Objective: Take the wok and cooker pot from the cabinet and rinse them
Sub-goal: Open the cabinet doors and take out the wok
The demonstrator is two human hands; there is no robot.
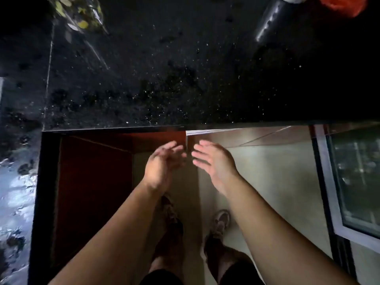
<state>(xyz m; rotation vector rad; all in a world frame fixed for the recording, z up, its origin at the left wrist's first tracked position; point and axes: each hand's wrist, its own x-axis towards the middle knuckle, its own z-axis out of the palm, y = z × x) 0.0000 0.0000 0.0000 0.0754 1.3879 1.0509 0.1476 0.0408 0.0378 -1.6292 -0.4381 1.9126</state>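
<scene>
Above both hands spreads a black speckled stone countertop [185, 79]. Left of the left hand [159, 167] stands a dark red cabinet door [92, 182]. Left hand and right hand [213, 163], nearly touching, are blurred, open-fingered, holding nothing. Wok and pot cannot be seen.

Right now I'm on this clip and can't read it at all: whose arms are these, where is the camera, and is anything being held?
The camera sits on a person's head, looking down. The two bare arms are theirs: the left hand and right hand reach forward, fingers spread, holding nothing. They hover just below the edge of a dark speckled countertop. Left of the hands stands a reddish cabinet door; their shoes stand on a pale floor. No wok or pot shows yet.
</scene>
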